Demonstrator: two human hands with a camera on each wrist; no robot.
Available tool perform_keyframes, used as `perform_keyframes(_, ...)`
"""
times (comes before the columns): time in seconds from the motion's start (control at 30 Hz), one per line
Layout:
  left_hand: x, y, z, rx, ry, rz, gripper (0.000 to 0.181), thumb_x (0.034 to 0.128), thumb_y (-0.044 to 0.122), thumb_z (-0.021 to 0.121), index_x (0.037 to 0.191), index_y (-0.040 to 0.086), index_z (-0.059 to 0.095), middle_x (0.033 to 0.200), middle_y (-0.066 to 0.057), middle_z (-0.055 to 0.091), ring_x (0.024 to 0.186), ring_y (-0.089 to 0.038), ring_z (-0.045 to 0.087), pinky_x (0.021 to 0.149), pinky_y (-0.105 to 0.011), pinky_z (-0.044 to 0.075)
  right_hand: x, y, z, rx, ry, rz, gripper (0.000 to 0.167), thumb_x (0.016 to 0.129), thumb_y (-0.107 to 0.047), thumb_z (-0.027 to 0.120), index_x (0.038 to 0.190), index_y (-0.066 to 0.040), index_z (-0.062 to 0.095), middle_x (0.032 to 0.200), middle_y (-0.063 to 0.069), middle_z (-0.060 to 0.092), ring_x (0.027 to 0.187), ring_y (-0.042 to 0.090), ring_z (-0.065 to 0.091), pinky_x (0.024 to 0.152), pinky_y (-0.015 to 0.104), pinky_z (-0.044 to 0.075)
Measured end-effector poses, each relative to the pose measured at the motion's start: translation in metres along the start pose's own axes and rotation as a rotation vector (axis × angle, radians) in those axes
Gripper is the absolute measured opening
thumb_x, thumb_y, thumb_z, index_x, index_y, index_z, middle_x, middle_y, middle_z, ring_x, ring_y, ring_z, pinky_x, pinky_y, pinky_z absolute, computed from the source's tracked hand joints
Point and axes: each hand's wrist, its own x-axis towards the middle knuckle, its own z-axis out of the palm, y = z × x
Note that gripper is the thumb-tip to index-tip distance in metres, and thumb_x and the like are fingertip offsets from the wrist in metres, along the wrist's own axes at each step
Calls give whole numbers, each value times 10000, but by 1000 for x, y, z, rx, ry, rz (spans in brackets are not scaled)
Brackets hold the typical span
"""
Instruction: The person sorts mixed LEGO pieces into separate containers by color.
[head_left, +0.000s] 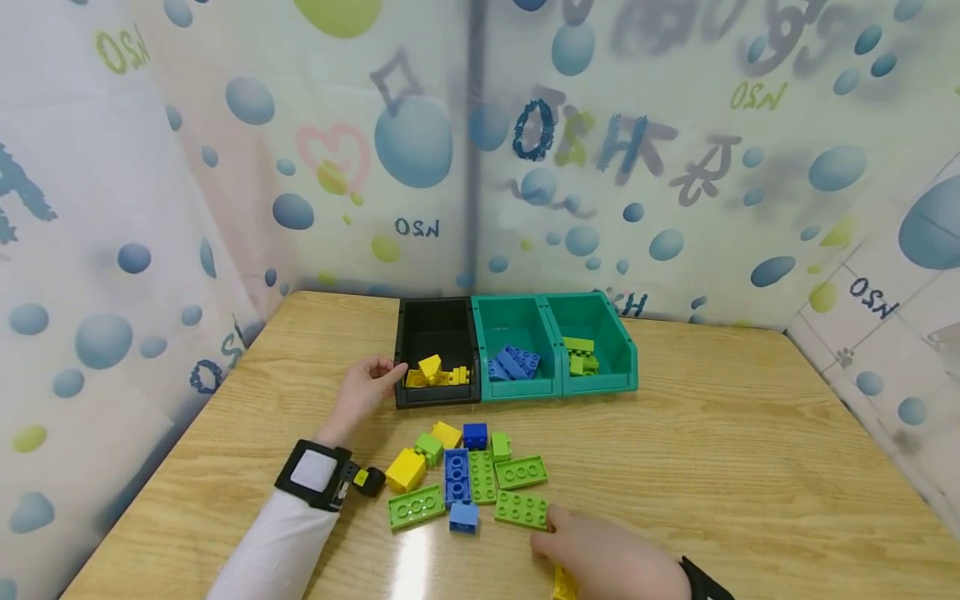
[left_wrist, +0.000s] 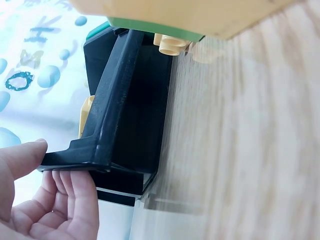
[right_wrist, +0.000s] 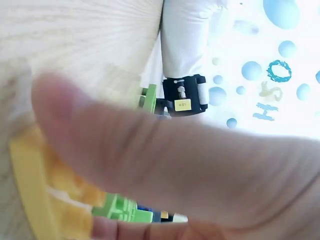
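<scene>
Though boxy, smooth black bin (head_left: 441, 397)

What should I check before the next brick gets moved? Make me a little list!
1. Left-hand grip on the black bin: ok, it pinches the edge.
2. Right-hand grip firmly on a brick: cannot tell; the hand partly hides the yellow brick by it.
3. Colours sorted inside: ok, yellow pieces in the black bin, blue pieces in the middle bin, green pieces in the right-hand bin.
4. Bins side by side: ok, all three stand in a row.
5. Every brick put away: not ok, loose bricks in yellow, blue and green lie on the table.
</scene>
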Motion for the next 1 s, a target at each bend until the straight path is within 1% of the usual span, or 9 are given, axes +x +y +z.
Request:
perform_keyframes(0.13, 0, 0, 0, 2, -1, 1, 275, 956, 286, 563, 1018, 20, 530, 938, -89, 504, 872, -209, 499, 820, -321, 535, 1, 0, 3, -24, 15, -39, 319, 772, -470, 725, 1028, -312, 619, 802, -147, 500, 659, 47, 437, 592, 228, 396)
perform_keyframes(0.23, 0, -1, 0, 6, -2, 4, 272, 958, 283, 560, 1012, 18, 533, 929, -88, 508, 862, -205, 505, 802, -306, 532, 2, 0, 4, -18, 11, -52, 275, 791, -463, 708, 998, -299, 631, 787, -150, 505, 655, 43, 435, 593, 224, 397)
perform_keyframes(0.43, 0, -2, -1, 15, -2, 12, 270, 958, 279, 560, 998, 13, 538, 900, -81, 509, 844, -205, 514, 776, -294, 526, 3, 1, 5, 2, 0, -59, 321, 788, -501, 698, 1034, -305, 631, 819, -154, 517, 675, 35, 444, 609, 225, 413)
perform_keyframes(0.63, 1, -3, -1, 10, -5, 15, 283, 956, 289, 562, 1002, 11, 538, 898, -79, 507, 841, -201, 512, 770, -293, 525, 3, 1, 4, 0, -2, -69, 321, 798, -496, 690, 1046, -301, 628, 802, -153, 500, 670, 36, 434, 601, 217, 397)
perform_keyframes(0.8, 1, -2, -1, 13, -6, 17, 285, 955, 291, 565, 1002, 12, 537, 900, -80, 510, 838, -201, 513, 764, -289, 523, 3, 0, 3, -6, -17, -81, 322, 810, -488, 682, 1065, -300, 624, 821, -154, 514, 681, 31, 433, 609, 219, 406)
perform_keyframes(0.93, 1, -2, -1, 16, -6, 21, 279, 955, 285, 565, 996, 11, 536, 896, -81, 511, 839, -209, 516, 765, -294, 524, 2, -1, 1, -17, -18, -154, 289, 827, -479, 669, 1044, -295, 620, 856, -175, 519, 699, 11, 430, 622, 205, 410)
perform_keyframes(1.0, 1, -2, -1, 14, -8, 21, 282, 955, 288, 564, 999, 12, 536, 899, -80, 511, 843, -208, 515, 769, -295, 524, 1, 0, 0, 0, -14, -193, 271, 835, -472, 664, 1038, -297, 618, 866, -184, 510, 710, 2, 429, 623, 194, 404)
